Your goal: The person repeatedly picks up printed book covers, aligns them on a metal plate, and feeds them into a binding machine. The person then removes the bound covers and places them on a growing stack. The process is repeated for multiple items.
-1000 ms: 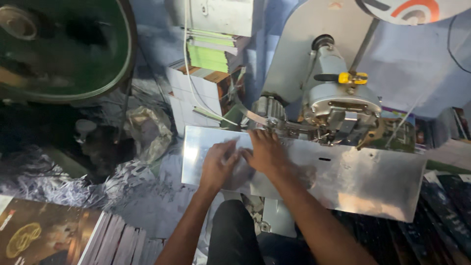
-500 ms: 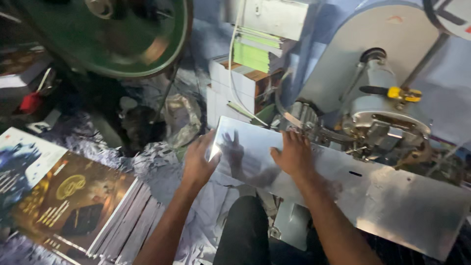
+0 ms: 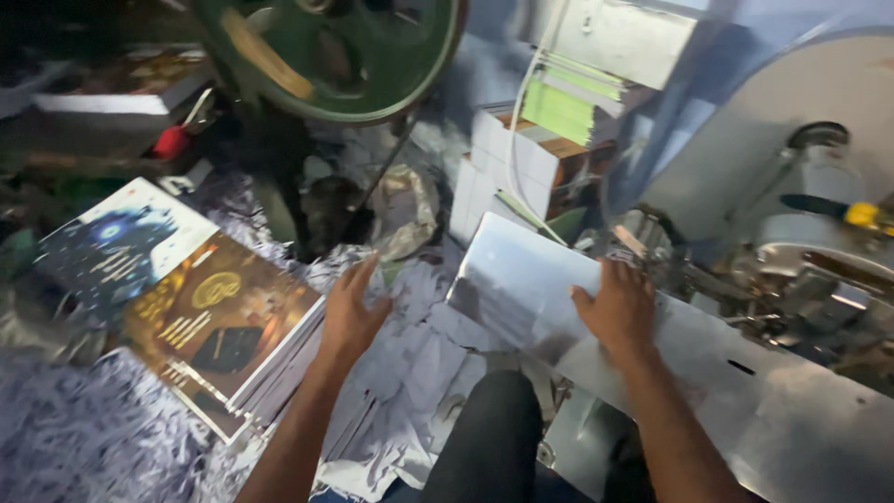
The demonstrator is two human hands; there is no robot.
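- A dim workshop floor, strewn with pale paper shreds [image 3: 84, 438], seen from above; blue walls at the back.
- A big green wheel [image 3: 345, 56] stands at the top, with dark machine parts below it.
- A shiny metal plate [image 3: 745, 410] runs from centre to lower right, part of a grey machine [image 3: 819, 233] with a yellow-tipped lever [image 3: 861, 214].
- The right hand [image 3: 616, 312] lies flat on the plate's left part, fingers spread and pointing up; it clamps nothing.
- The left hand [image 3: 352, 312] is open too, fingers apart, hovering over crumpled white sheets [image 3: 419, 345] just right of a book stack [image 3: 223, 326]; whether it touches the stack's edge I cannot tell.
- The stack lies at left on the floor, its top cover dark brown with gold print; beside it, further left, lies a cover [image 3: 112, 247] in black and white.
- Behind the plate stand white boxes [image 3: 507, 172] with green pads [image 3: 563, 102] on top, and a white cable [image 3: 521, 121] crossing them.
- A dark-trousered knee [image 3: 494, 438] shows between the 2 forearms.
- A red object [image 3: 172, 142] sits at upper left, near another book [image 3: 121, 84] on a ledge.
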